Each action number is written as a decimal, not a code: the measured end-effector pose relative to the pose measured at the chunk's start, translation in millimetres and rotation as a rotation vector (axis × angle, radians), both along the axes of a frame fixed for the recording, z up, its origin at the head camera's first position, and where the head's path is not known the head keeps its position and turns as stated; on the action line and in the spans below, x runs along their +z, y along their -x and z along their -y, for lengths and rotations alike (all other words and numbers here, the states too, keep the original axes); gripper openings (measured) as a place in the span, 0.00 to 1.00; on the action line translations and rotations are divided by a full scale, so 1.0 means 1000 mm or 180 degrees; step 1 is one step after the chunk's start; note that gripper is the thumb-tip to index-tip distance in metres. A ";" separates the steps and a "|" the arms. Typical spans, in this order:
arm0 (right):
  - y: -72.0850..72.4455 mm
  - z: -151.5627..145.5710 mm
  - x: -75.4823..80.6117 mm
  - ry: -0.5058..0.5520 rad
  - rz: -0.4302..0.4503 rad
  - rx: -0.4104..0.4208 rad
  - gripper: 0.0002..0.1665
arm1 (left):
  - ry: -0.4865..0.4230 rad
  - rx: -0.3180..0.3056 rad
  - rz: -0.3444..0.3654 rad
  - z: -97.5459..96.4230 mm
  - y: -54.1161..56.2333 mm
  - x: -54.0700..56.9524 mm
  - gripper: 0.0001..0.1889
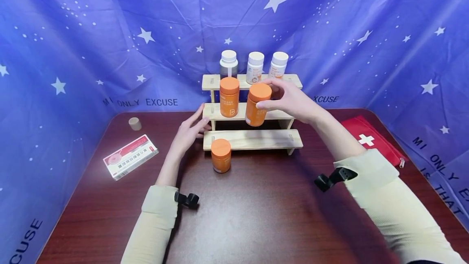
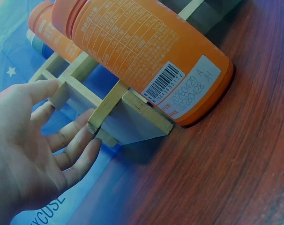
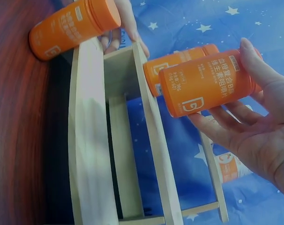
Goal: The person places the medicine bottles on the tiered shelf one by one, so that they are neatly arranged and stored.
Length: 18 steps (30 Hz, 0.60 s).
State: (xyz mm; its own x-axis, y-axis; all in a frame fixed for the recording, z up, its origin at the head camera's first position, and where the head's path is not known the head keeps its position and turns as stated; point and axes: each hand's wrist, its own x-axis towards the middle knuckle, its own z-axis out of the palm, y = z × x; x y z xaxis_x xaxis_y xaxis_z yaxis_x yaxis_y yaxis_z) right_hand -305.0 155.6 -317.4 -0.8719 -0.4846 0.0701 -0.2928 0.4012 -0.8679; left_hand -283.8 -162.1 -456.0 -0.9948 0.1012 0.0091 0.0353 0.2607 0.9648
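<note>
My right hand [image 1: 289, 99] holds an orange bottle [image 1: 255, 107] between thumb and fingers, tilted in front of the middle tier of a wooden rack [image 1: 253, 139]. A second orange bottle [image 1: 229, 101] stands on that tier, to its left. With thumb and forefinger, my left hand [image 1: 187, 133] grips the left end of the middle board [image 2: 76, 70]; its other fingers [image 2: 76, 145] lie loosely bent beside the rack. A third orange bottle [image 1: 221, 160] stands on the table before the lower tier, near the left hand.
Three white-capped bottles stand on the top tier, including the dark-labelled bottle [image 1: 229, 63]. At left on the table are a medicine box [image 1: 130, 157] and a small beige cylinder [image 1: 134, 124]. A red pouch [image 1: 371, 139] with a white cross lies at right. Starry blue cloth [image 1: 176, 31] hangs behind.
</note>
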 end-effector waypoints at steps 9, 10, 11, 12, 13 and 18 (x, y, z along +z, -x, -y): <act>0.017 -0.004 -0.003 0.0027 -0.0059 -0.0140 0.31 | 0.0020 -0.0029 -0.0029 0.000 0.001 0.000 0.34; 0.018 -0.004 -0.004 0.0042 -0.0045 -0.0158 0.31 | 0.0024 -0.0031 -0.0027 0.000 0.001 0.000 0.34; 0.020 -0.003 -0.004 0.0060 -0.0018 -0.0165 0.31 | 0.0026 -0.0027 -0.0025 0.000 0.001 0.000 0.34; 0.022 -0.003 -0.005 0.0082 0.0009 -0.0171 0.31 | 0.0025 -0.0028 -0.0024 0.000 0.000 0.000 0.34; 0.023 -0.003 -0.006 0.0101 0.0029 -0.0177 0.31 | 0.0034 -0.0032 -0.0028 0.000 0.000 0.000 0.34; 0.031 0.001 -0.009 0.0162 0.0091 -0.0180 0.31 | 0.0019 -0.0020 -0.0026 -0.001 0.000 0.000 0.34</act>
